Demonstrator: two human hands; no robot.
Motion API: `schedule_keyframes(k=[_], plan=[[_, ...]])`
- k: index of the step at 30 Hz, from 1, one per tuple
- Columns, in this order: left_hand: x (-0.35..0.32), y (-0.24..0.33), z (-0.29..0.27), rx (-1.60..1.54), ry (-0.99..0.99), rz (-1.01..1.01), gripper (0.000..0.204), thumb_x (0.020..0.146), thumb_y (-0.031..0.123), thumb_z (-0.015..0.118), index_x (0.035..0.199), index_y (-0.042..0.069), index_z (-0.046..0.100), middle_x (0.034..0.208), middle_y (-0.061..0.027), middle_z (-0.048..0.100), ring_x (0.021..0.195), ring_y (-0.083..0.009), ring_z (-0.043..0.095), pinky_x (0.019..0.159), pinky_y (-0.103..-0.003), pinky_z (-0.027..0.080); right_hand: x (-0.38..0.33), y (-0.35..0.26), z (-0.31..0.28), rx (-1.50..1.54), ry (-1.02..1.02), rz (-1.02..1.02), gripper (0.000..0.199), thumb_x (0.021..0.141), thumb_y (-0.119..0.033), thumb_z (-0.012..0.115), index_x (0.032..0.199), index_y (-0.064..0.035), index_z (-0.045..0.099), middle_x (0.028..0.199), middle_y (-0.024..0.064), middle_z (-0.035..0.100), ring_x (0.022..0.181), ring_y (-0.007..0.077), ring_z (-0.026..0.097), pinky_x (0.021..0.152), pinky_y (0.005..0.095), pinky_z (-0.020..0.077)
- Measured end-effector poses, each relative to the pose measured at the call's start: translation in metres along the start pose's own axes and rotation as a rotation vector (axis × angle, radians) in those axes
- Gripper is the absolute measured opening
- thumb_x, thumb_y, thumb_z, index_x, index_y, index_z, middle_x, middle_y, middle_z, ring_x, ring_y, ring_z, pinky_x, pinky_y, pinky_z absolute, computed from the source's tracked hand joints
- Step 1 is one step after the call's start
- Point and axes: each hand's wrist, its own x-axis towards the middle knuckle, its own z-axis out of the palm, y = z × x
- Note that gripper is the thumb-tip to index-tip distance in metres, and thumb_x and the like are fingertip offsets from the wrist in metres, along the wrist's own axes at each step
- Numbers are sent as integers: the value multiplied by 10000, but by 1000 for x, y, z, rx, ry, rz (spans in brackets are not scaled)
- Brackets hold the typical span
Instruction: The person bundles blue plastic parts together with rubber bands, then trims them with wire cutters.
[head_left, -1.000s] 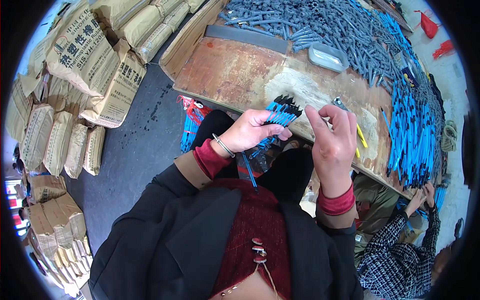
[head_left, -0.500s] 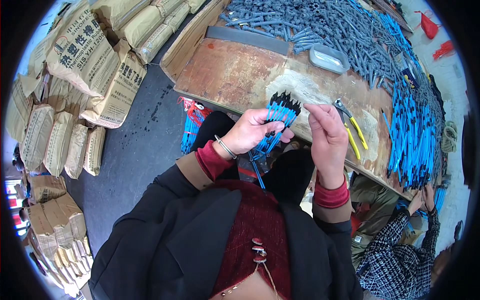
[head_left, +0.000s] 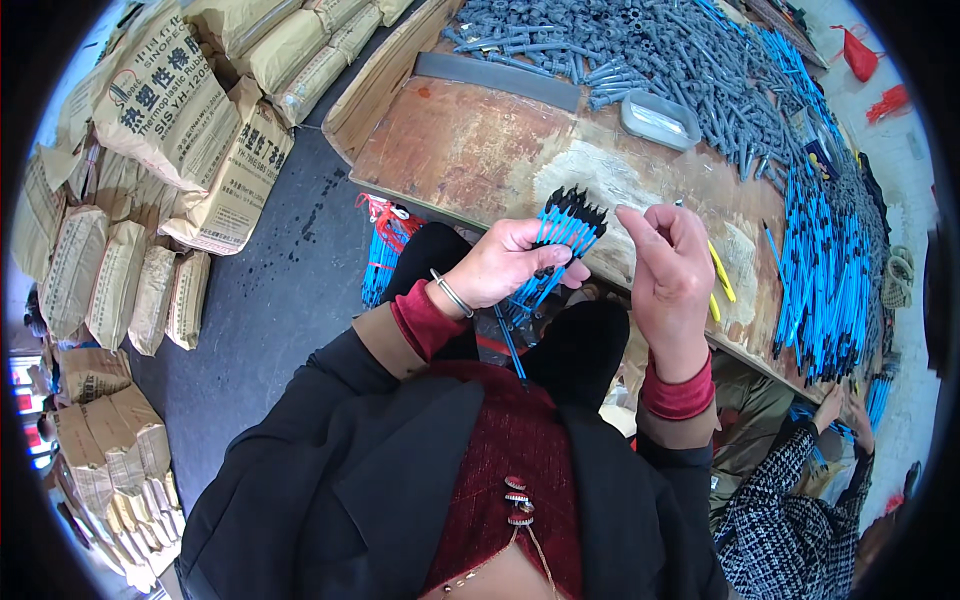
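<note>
My left hand (head_left: pixel 505 262) is closed around a bundle of thin blue tubes (head_left: pixel 540 290) with dark pointed tips (head_left: pixel 572 208). The tips point away from me, toward the table. Thin reddish lines cross the bundle just below the tips. A few tubes hang lower than the rest, over my lap. To the right of the bundle and apart from it, my right hand (head_left: pixel 672 280) is raised with its fingers curled in and thumb near the index finger. Whatever the fingers may hold cannot be made out. Behind this hand lie pliers with yellow handles (head_left: pixel 722 275), partly hidden.
A worn wooden table (head_left: pixel 460 150) carries a heap of grey plastic parts (head_left: pixel 650 60), a clear tray (head_left: pixel 660 120), a grey bar (head_left: pixel 497 80) and a pile of blue tubes (head_left: pixel 825 270). Paper sacks (head_left: pixel 180 120) are stacked at left. Another person's hands (head_left: pixel 845 408) work at lower right.
My right hand has shifted slightly right and its fingers have curled in more, covering the head of the pliers. My left hand keeps the bundle in nearly the same place, its tips tilted slightly differently.
</note>
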Motion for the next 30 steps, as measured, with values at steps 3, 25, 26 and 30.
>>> schedule_keyframes(k=[3,25,26,30], plan=[[2,-2,-2,-14,-29,4,260,902,138,527,1127,11,557,918,-125,655,838,-197,641,756,-299,513,-3,5,3,122,11,60,362,627,129,568,937,-37,658,769,84,531,717,237,534,614,311,435],[4,5,1,-2,-92,-32,228,919,65,478,1124,17,564,925,-114,658,859,-180,639,752,-279,510,6,3,-1,270,-32,93,188,774,74,576,943,10,629,783,102,543,692,223,545,607,277,434],[4,5,0,-1,-94,-28,228,919,63,477,1124,16,564,926,-111,658,862,-177,638,753,-278,509,6,6,-1,212,-37,49,179,781,67,576,942,10,629,787,101,546,695,216,546,607,274,433],[3,5,1,-4,-89,-32,230,917,57,476,1125,15,564,929,-105,657,868,-171,634,756,-275,507,8,5,-2,88,-46,-22,162,792,55,579,940,11,628,798,98,555,700,202,550,609,267,433]])
